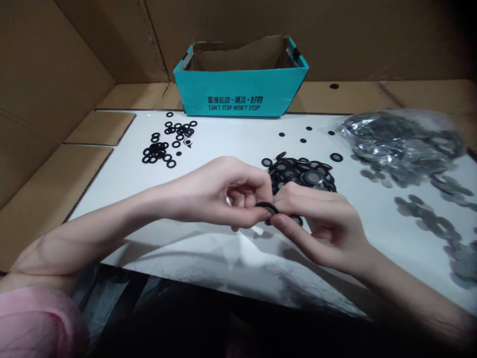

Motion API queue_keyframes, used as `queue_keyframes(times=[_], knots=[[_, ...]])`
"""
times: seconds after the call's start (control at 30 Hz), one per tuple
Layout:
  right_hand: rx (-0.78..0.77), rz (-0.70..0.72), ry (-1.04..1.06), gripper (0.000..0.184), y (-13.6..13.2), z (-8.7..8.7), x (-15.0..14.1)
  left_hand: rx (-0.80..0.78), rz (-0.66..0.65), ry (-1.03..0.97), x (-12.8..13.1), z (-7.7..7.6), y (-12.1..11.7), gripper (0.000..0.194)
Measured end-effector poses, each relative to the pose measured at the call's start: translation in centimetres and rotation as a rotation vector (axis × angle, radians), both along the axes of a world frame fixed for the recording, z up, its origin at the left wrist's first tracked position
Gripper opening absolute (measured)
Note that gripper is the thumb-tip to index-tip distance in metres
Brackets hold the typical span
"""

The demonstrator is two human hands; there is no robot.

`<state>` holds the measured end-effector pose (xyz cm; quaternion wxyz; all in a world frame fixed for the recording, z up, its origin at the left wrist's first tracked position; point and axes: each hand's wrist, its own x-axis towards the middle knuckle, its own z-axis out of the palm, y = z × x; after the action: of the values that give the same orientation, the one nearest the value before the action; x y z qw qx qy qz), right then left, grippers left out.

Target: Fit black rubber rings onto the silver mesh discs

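Both hands meet over the white board, pinching one black ring with a grey centre (267, 208) between thumbs and fingers. My left hand (227, 194) grips it from the left, fingers curled. From the right, my right hand (320, 223) closes on its edge with thumb and fingertips. Just behind the right hand lies a heap of black-rimmed discs with grey centres (294, 171). Another such disc (297, 220) shows partly below the right fingers. To the far left is a loose cluster of open black rings (156, 150).
A turquoise cardboard box (238, 92) stands at the back. On the right, a clear plastic bag of grey discs (395, 144) lies beside scattered grey discs (432, 219). Several small black dots (303, 140) dot the white board (231, 136). Cardboard walls (354, 40) rise at back and left.
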<state>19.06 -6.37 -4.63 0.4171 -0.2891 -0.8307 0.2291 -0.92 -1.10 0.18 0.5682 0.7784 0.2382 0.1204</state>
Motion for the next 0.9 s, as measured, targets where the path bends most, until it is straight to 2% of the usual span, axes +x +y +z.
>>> queue_keyframes(times=[0.1, 0.2, 0.37, 0.5, 0.63, 0.77, 0.9], knots=[[0.026, -0.01, -0.046, 0.013, 0.26, 0.08, 0.12, 0.116, 0.045, -0.016, 0.11, -0.09, -0.14, 0.004], [0.02, -0.029, -0.024, 0.012, 0.25, 0.23, 0.2, 0.152, 0.051, -0.042, 0.28, -0.17, -0.36, 0.005], [-0.052, -0.044, 0.077, 0.014, -0.19, 0.23, 0.06, 0.039, 0.075, -0.055, 0.35, -0.14, -0.54, 0.009], [0.004, -0.051, 0.072, 0.013, -0.34, -0.14, -0.19, -0.006, 0.043, 0.013, 0.19, -0.01, -0.47, 0.009], [0.128, -0.125, 0.03, 0.014, -0.43, -0.36, -0.44, 0.096, 0.096, 0.037, 0.29, -0.04, -0.55, 0.009], [0.068, -0.209, 0.04, 0.014, -0.47, -0.18, -0.5, 0.194, 0.143, -0.07, 0.52, -0.45, -0.69, 0.011], [0.044, -0.189, 0.021, 0.012, -0.27, -0.07, -0.32, 0.213, 0.118, -0.085, 0.56, -0.84, -0.78, 0.009]])
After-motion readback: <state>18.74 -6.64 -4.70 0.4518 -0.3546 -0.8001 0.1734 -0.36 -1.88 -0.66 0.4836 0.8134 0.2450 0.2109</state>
